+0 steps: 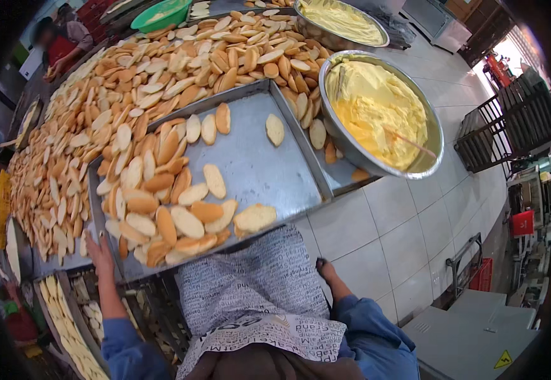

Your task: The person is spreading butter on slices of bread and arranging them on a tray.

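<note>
My left hand (98, 251) is at the near left corner of a metal baking tray (299, 142), fingers apart beside its rim; a firm hold on it does not show. Oval bread halves (187, 222), some with brown crust up and some with pale cut face up, are piled in the tray's left and near part. One pale half (275, 130) lies alone near its far right corner. My right hand (324, 267) hangs low beside my printed apron (256, 280), above the tiled floor; its fingers are partly hidden and nothing shows in it.
A steel bowl of yellow cream (375, 109) with a stick in it stands right of the tray, a second bowl (342, 23) behind. A large heap of bread halves (161, 71) spreads beyond, with a green basin (161, 16). A person (61, 47) works far left. Dark crates (508, 123) stand right.
</note>
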A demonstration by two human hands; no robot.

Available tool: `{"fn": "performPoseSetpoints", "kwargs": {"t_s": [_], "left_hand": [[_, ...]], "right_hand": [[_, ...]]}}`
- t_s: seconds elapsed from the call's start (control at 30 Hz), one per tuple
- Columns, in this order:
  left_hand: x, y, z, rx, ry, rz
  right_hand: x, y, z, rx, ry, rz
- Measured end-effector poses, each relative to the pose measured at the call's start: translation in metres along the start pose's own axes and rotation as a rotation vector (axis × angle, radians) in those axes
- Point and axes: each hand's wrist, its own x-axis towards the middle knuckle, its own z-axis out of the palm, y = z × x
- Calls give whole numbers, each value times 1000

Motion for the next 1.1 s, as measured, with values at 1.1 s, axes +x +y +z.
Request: {"fn": "performPoseSetpoints", "kwargs": {"t_s": [1.1], "left_hand": [[-1, 52, -8, 99, -47, -141]], "right_hand": [[-58, -64, -87, -109, 606, -417]]}}
